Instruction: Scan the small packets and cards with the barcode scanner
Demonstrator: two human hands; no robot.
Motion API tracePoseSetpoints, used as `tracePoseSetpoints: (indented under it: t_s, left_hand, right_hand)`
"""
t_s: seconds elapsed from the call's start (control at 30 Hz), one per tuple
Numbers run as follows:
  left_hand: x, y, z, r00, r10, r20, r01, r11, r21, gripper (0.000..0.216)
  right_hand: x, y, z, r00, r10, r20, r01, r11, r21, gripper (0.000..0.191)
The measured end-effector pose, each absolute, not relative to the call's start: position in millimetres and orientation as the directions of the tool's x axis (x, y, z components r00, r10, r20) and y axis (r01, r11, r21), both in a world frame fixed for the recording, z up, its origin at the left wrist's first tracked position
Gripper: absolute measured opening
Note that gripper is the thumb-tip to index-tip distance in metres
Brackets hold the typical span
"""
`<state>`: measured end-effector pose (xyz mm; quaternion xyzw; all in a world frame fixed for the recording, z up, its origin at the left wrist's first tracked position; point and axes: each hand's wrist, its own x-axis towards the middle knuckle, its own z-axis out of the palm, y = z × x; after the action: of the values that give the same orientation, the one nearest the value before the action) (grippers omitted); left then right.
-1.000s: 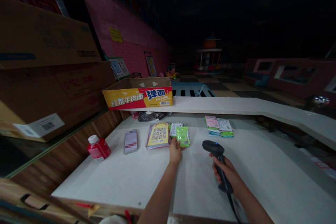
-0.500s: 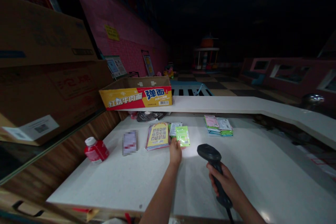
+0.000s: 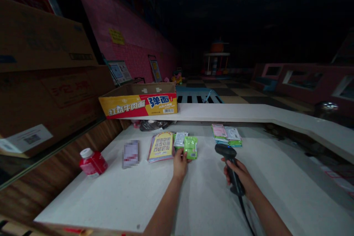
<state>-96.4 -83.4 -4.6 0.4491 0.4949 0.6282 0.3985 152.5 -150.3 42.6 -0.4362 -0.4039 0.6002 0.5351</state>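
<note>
Over the bench (image 3: 206, 195), my right grip (image 3: 245, 180) is clenched round the black scanner (image 3: 233, 172), right of and nearer than the green packet (image 3: 190, 145), whose lower-left corner my left grip (image 3: 180, 164) pinches, with the yellow-topped stack (image 3: 162, 143) left of that packet, sachet pile (image 3: 227, 135) behind-right, and red-yellow carton (image 3: 138, 104) farther behind-left.

place: shop counter (image 3: 204, 191), play area (image 3: 240, 94) beyond; evidence: barcode scanner (image 3: 236, 179), packets (image 3: 190, 146), carousel-like ride (image 3: 217, 54)

A pink wall (image 3: 132, 38), a checkered floor (image 3: 235, 91) — the light dim.
</note>
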Motion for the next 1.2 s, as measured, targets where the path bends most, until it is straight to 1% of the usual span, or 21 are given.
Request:
tracePoseSetpoints:
  t_s: [0.13, 0.27, 0.37, 0.53, 0.67, 0.77, 0.87, 1.07, 1.2]
  left_hand:
    - [-95, -85, 0, -0.296, 0.943, 0.153, -0.104, -0.192, 0.976, 0.06]
    - [-79, -78, 8, -0.272, 0.952, 0.137, -0.09, -0.167, 0.982, 0.051]
    - [-55, -66, 21, -0.238, 0.966, 0.102, -0.145, -0.14, 0.98, 0.046]
    - [-9, -34, 45, -0.065, 0.998, 0.007, -0.346, -0.029, 0.938, 0.044]
    - [28, -5, 55, 0.046, 0.995, -0.083, -0.412, 0.095, 0.906, 0.029]
    - [58, 14, 59, 0.079, 0.99, -0.113, -0.392, 0.135, 0.91, 0.016]
    - [87, 30, 61, 0.048, 0.989, -0.14, -0.327, 0.148, 0.933, 0.01]
    - [124, 47, 59, -0.049, 0.984, -0.17, -0.215, 0.156, 0.964, 0.013]
    - [125, 49, 54, -0.118, 0.981, -0.156, -0.099, 0.145, 0.984, 0.012]
  right_hand:
    - [169, -142, 28, -0.055, 0.996, -0.068, -0.39, -0.084, -0.917, 0.046]
    - [176, -138, 19, -0.007, 1.0, -0.019, -0.461, -0.02, -0.887, 0.047]
    - [179, -137, 20, 0.021, 1.0, 0.023, -0.488, 0.03, -0.872, 0.046]
    - [184, -144, 29, 0.063, 0.998, 0.031, -0.517, 0.059, -0.854, 0.046]
    - [187, -150, 36, 0.106, 0.993, 0.043, -0.553, 0.095, -0.828, 0.043]
    - [190, -152, 40, 0.154, 0.987, 0.035, -0.564, 0.117, -0.818, 0.041]
    - [192, -152, 42, 0.196, 0.98, 0.027, -0.581, 0.139, -0.802, 0.039]
    - [191, -153, 43, 0.256, 0.967, -0.023, -0.606, 0.141, -0.783, 0.039]
    - [192, -152, 40, 0.236, 0.972, -0.019, -0.611, 0.133, -0.78, 0.04]
